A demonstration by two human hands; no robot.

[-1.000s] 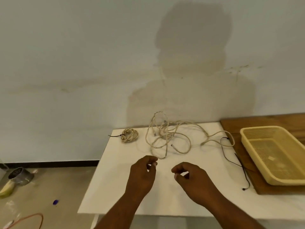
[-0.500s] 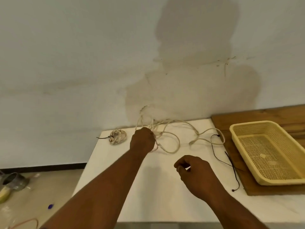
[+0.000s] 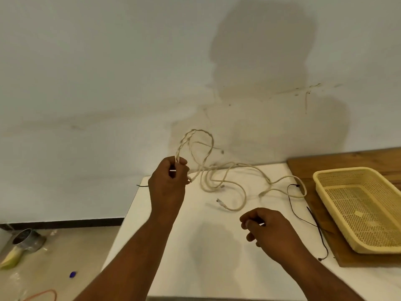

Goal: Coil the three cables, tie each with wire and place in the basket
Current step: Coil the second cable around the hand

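Observation:
My left hand (image 3: 168,184) grips a loop of the tangled cream cables (image 3: 230,183) and holds it up above the white table (image 3: 195,257); the rest of the tangle trails to the right across the tabletop. My right hand (image 3: 268,232) hovers low over the table with its fingers curled; I cannot tell whether it pinches anything. A thin black wire (image 3: 303,216) lies along the table's right edge. The yellow mesh basket (image 3: 358,205) stands at the right with no cable in it. The small coiled cable seen earlier is hidden behind my left hand; only its black tie end (image 3: 142,185) shows.
The basket rests on a brown wooden board (image 3: 338,161) at the right. A wall runs close behind the table. On the floor at the left are a metal can (image 3: 27,238), an orange cord (image 3: 43,294) and small scraps.
My left hand reached forward to the cable tangle, took hold of a loop and lifted it off the table. My right hand stayed low near the table's front.

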